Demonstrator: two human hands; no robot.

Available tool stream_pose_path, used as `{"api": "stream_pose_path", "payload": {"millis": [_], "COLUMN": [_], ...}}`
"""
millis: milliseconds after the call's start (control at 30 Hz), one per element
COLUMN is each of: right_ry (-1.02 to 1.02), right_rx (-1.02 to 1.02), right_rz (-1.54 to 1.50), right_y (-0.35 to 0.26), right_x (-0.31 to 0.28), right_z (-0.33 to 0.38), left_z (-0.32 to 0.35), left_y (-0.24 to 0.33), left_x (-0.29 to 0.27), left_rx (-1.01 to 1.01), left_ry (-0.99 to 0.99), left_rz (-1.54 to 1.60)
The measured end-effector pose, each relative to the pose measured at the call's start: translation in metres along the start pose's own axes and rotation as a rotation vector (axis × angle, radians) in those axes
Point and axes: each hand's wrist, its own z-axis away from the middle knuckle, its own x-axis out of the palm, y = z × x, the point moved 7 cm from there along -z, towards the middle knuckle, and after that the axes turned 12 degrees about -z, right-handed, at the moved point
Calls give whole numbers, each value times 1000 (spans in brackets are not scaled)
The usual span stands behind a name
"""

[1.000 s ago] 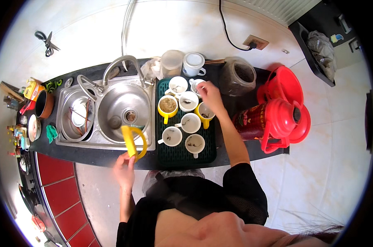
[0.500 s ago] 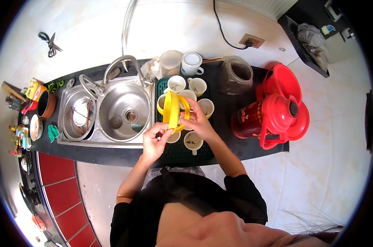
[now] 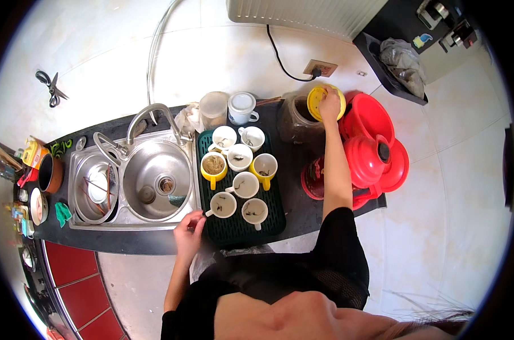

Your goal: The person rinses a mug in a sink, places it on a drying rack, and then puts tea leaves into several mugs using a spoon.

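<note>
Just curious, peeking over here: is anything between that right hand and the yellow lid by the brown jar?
Nothing visible: the right hand already rests on the round yellow plastic lid, over the brown glass jar.

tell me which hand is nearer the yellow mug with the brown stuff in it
Left. The left hand rests at the counter's front edge, just below-left of the yellow mug. The right hand is far off to the right on the yellow lid.

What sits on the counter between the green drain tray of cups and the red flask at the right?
In the head view, a brown jar stands between the green drain tray and the red flask; the right hand holds a yellow lid over it.
</note>
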Motion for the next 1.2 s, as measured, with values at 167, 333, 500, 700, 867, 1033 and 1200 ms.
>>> {"api": "stream_pose_path", "payload": {"millis": [167,333,500,700,867,1033,1200], "right_ry": [-47,-147,-162,-198,-208,-249,10], "right_rx": [149,284,215,187,221,182,-140], "right_rz": [-66,-71,-36,-9,-106,-23,201], "right_y": [38,48,48,55,64,73,-51], "right_x": [39,59,68,69,73,77,47], "right_z": [-19,-20,-23,-22,-15,-18,9], "left_z": [34,44,41,33,30,26,30], "left_y": [-30,-32,-33,-27,-26,-28,-29], "left_x": [-37,-52,-57,-55,-53,-48,-52], "left_rx": [-203,-246,-247,-252,-261,-258,-281], "left_ry": [112,180,192,163,153,123,148], "left_rz": [-88,-58,-67,-75,-65,-75,-66]}}
